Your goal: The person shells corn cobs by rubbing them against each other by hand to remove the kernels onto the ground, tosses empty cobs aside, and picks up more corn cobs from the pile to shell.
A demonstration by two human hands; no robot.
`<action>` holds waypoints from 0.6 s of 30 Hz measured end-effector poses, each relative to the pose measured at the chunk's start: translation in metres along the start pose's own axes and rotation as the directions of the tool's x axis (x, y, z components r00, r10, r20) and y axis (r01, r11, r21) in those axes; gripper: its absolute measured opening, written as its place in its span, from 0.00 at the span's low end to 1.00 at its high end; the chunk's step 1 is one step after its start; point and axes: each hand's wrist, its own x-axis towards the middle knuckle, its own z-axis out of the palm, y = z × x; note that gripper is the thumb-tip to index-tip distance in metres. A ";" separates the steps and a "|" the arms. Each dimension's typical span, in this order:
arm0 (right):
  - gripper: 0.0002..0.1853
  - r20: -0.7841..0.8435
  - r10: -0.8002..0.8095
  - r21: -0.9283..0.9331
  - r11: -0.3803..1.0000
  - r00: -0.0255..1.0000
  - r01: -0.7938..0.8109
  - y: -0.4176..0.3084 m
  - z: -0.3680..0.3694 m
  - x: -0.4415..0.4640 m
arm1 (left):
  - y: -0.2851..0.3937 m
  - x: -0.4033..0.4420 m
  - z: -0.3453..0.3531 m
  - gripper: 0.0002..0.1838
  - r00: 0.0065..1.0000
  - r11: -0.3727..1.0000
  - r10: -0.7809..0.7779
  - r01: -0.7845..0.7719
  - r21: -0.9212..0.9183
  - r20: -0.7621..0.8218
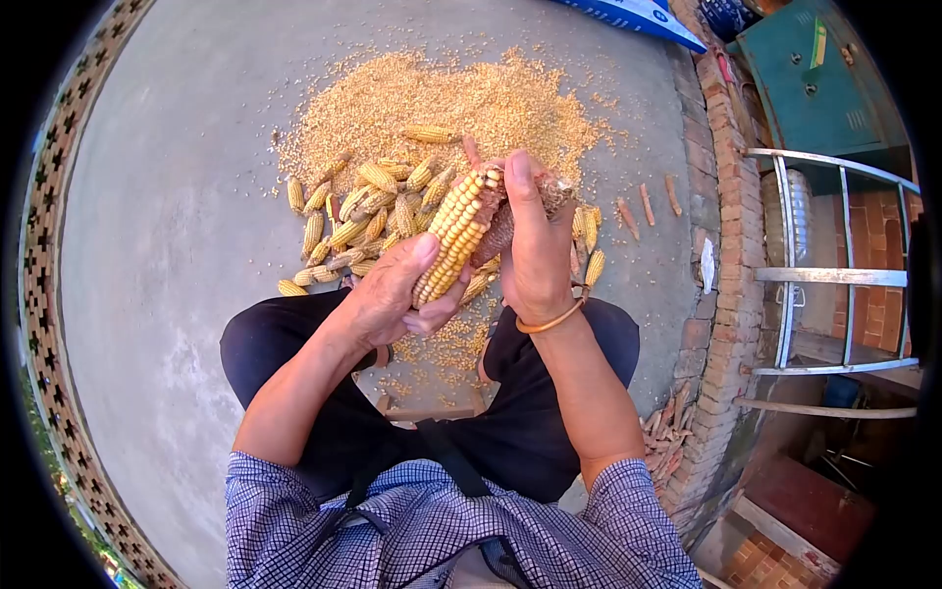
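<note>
My left hand is wrapped round an ear of corn with yellow kernels, tilted up to the right. Along its right side a strip shows reddish where kernels are gone. A bare reddish corncob lies against that side, held in my right hand, whose thumb points up; its other fingers are mostly hidden. Below both hands, a pile of unshelled corn ears rests on the floor. Behind the pile spreads a wide heap of loose corn kernels.
Several stripped cobs lie on the grey floor at right, with more cobs by a low brick edge. Beyond it stand a metal railing and a green cabinet. A blue sack lies at the top.
</note>
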 end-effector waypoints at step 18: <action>0.10 -0.029 -0.326 -0.169 0.933 0.945 0.316 0.001 0.011 -0.013 | 0.002 0.001 0.012 0.28 0.964 0.949 0.243 -0.212 0.233 -0.110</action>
